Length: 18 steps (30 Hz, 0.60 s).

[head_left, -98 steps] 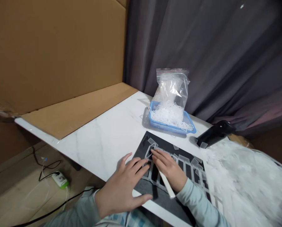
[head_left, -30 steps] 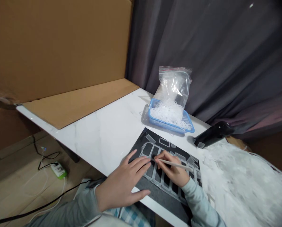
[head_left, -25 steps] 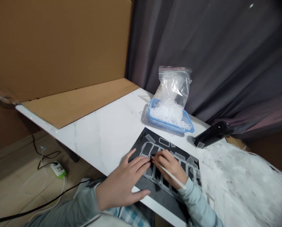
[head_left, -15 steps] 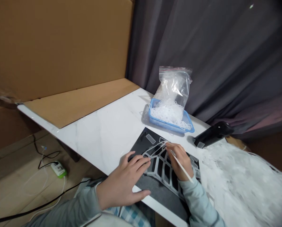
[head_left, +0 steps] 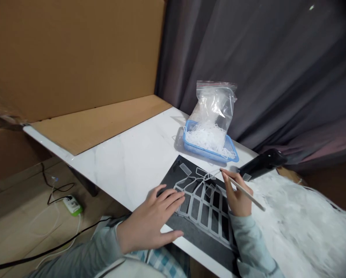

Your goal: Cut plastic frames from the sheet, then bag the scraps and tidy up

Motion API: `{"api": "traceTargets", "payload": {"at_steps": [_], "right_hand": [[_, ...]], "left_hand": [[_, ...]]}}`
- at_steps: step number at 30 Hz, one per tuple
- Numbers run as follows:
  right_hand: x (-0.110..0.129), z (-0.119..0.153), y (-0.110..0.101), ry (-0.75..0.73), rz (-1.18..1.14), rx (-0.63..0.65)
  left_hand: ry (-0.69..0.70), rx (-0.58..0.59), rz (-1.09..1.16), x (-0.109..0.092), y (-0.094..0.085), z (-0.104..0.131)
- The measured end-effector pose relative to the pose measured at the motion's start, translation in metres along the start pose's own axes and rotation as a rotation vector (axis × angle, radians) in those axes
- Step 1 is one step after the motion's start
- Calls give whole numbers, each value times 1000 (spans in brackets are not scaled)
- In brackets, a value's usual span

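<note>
A translucent grid of rectangular frames lies on a black mat; loose strands run from its far edge towards the tip of a slim pale tool; the right hand is clamped on that tool; the left hand has its fingers spread apart, fingertips at the grid's left end; farther out on the white surface, a blue basket holds white loops; a whitish heap covers the right side.
</note>
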State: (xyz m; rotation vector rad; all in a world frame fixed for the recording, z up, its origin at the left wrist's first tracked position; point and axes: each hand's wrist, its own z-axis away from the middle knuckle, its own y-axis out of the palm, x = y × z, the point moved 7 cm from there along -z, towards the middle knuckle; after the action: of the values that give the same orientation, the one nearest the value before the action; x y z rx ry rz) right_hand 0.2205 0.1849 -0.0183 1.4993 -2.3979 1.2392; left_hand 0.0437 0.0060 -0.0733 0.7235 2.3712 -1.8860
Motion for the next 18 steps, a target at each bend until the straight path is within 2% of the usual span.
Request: {"api": "traceTargets", "payload": {"at_steps": [5, 7, 9, 11, 16, 18], "right_hand": [[-3, -2, -27, 81, 46, -304], [-8, -4, -27, 123, -30, -285], [-5, -6, -17, 122, -118, -147], [9, -4, -2, 82, -202, 33], [65, 22, 38, 38, -570, 535], [82, 36, 51, 37, -687, 672]], "left_hand": [[1, 47, 5, 3, 2, 4], [23, 41, -4, 2, -1, 6], [67, 14, -9, 1, -6, 9], [113, -33, 6, 1, -12, 14], [200, -171, -7, 8, -17, 31], [207, -186, -63, 10, -14, 34]]}}
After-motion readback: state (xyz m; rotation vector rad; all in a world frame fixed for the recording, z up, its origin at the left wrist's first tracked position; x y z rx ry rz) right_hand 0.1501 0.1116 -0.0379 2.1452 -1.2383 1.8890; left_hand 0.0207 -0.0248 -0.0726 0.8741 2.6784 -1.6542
